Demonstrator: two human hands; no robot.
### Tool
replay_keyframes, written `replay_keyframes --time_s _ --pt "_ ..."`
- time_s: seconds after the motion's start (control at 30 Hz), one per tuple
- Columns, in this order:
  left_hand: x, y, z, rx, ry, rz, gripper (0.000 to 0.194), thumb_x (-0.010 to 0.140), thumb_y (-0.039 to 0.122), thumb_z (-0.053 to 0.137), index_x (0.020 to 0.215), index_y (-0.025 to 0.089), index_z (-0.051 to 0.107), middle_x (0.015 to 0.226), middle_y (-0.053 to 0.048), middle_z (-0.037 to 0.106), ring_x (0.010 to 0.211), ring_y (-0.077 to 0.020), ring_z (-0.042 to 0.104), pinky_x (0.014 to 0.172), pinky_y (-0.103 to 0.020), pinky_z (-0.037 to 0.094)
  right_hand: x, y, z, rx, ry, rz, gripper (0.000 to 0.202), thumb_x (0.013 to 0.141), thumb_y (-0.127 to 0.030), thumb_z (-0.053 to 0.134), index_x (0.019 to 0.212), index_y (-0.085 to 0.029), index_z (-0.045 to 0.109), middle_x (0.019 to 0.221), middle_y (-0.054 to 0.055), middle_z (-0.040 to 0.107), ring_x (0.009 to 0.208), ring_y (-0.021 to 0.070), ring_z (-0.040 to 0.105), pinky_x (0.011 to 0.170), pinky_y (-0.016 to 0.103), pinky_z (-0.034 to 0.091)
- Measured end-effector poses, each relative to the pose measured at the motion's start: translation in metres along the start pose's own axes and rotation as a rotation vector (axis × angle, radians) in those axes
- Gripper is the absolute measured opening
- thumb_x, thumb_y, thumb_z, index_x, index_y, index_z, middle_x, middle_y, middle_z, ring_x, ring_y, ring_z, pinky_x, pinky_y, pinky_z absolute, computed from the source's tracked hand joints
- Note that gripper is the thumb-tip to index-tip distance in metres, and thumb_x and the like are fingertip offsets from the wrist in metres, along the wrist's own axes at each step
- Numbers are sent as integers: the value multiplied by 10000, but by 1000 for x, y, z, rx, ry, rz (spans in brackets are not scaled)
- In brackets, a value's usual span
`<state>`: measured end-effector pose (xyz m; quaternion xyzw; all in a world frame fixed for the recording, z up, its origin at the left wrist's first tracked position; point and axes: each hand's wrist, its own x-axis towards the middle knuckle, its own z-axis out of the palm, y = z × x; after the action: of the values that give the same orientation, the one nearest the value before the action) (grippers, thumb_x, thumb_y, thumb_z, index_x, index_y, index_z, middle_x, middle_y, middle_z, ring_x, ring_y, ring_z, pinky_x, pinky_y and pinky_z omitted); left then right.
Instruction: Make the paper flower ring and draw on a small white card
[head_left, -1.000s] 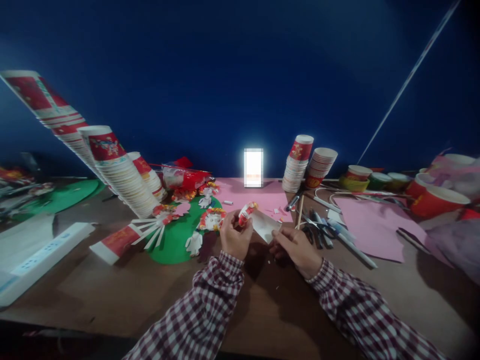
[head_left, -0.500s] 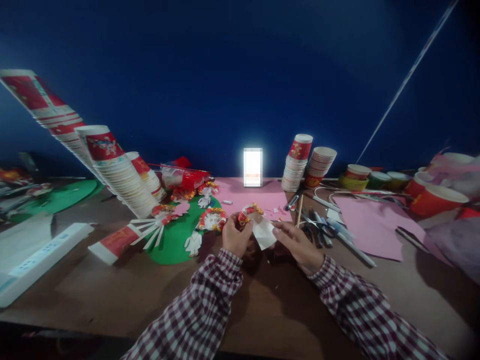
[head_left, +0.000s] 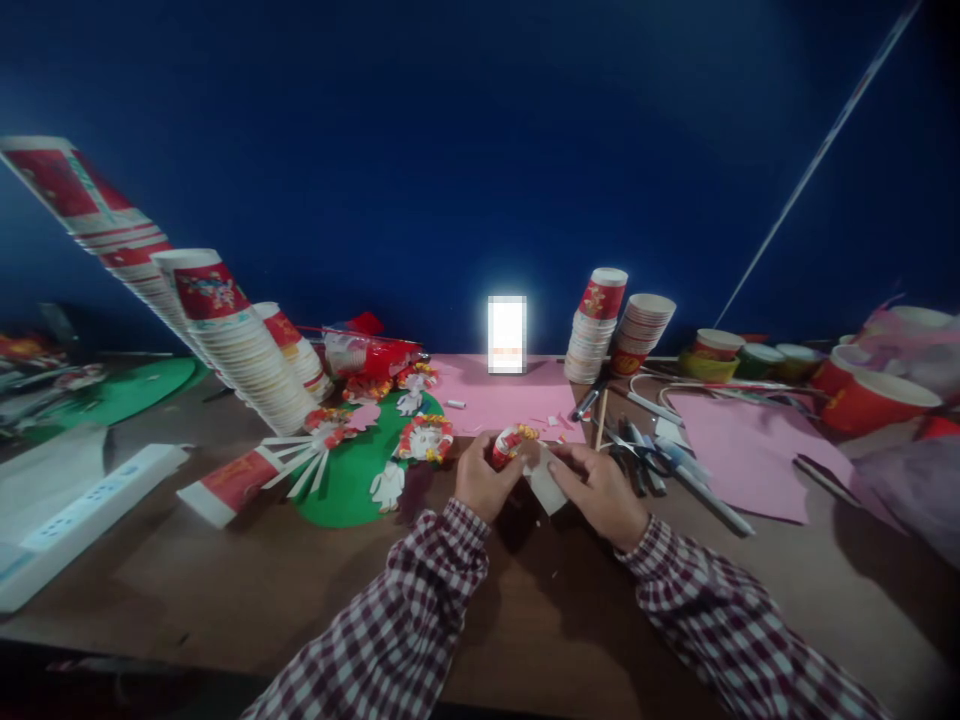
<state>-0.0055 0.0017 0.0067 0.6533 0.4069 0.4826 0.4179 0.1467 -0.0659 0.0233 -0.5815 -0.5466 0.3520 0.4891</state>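
My left hand [head_left: 486,478] is closed on a small curled craft piece [head_left: 507,446] in red, white and yellow, its lower part hidden by my fingers. My right hand [head_left: 600,492] pinches a whitish piece of paper [head_left: 548,482] between thumb and fingers. The paper's left corner meets the craft piece near my left fingertips; whether the two are joined I cannot tell. Left of my hands, a similar red and yellow ring with a white middle [head_left: 424,438] lies on a green sheet [head_left: 345,490], beside a white paper figure [head_left: 388,486].
Tall stacks of paper cups [head_left: 240,345] lean at the left, near a white power strip [head_left: 94,520]. A cut cup [head_left: 229,488] lies on its side. Scissors and pens [head_left: 694,485] lie right of my hands. Pink sheets [head_left: 495,395] and more cup stacks [head_left: 596,325] stand behind.
Both hands have come a little closer together. My left hand has shifted right with the craft piece, and the paper has moved slightly right and tilted, looking darker.
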Motion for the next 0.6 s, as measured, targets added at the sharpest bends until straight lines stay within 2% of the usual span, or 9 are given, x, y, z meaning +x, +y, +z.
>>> replay_keyframes --time_s 0.17,0.33,0.5,0.6 --pt "1 -5 0 51 60 43 181 661 130 601 840 138 623 721 0 627 644 -113 553 638 -224 459 -1 3 6 -9 -46 -36 258 809 -313 560 992 -148 636 933 98 713 839 230 671 745 354 539" --pt "-5 -4 5 88 86 95 242 644 104 587 878 153 626 785 -13 638 694 -129 574 656 -236 463 1 8 10 95 -76 -48 255 772 -239 576 1004 -185 667 957 66 714 876 217 666 821 370 526" --pt "-13 6 8 156 48 314 288 661 88 595 937 168 607 887 -44 634 827 -164 598 746 -269 486 3 8 7 127 3 -43 272 770 -375 613 943 -183 698 884 67 726 837 228 665 767 368 537" --pt "-15 10 6 192 -11 368 318 698 165 649 1010 177 587 951 -62 622 894 -181 591 801 -291 484 2 4 2 87 81 -56 240 787 -374 615 910 -190 709 893 71 727 843 238 661 764 370 531"
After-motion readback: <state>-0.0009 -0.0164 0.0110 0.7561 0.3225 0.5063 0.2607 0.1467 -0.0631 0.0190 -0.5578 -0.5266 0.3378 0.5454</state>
